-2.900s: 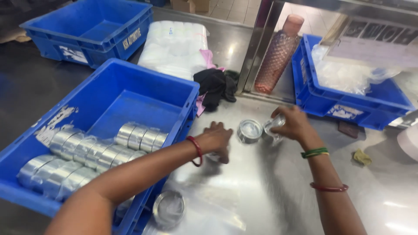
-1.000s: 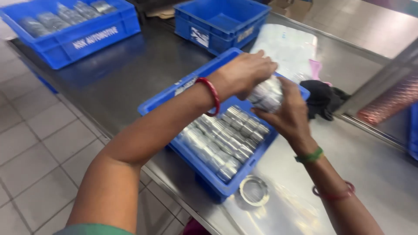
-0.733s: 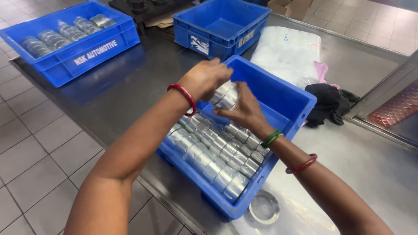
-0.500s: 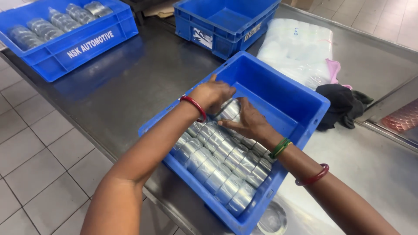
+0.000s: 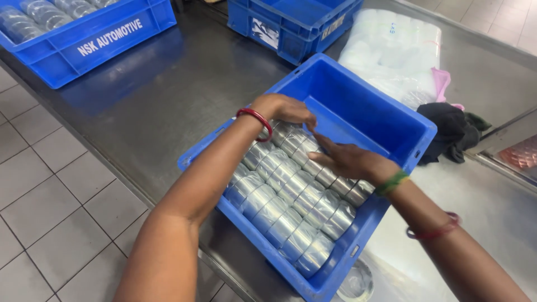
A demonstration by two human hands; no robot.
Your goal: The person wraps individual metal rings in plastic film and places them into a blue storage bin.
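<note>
Lying in rows, shiny rings (image 5: pixel 291 207) are packed in the blue bin (image 5: pixel 391 120) on the steel table (image 5: pixel 168 106). The left hand (image 5: pixel 282 107) is curled over the top row, perhaps gripping one ring. The right hand (image 5: pixel 349 159) is laid open and flat on the rings.

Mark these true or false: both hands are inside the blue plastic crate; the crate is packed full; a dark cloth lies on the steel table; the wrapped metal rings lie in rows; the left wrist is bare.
1. Left hand and right hand are in the blue plastic crate: true.
2. The crate is full: false, its far end is empty.
3. A dark cloth lies on the steel table: true.
4. The wrapped metal rings lie in rows: true.
5. The left wrist is bare: false, it wears a red bangle.
</note>
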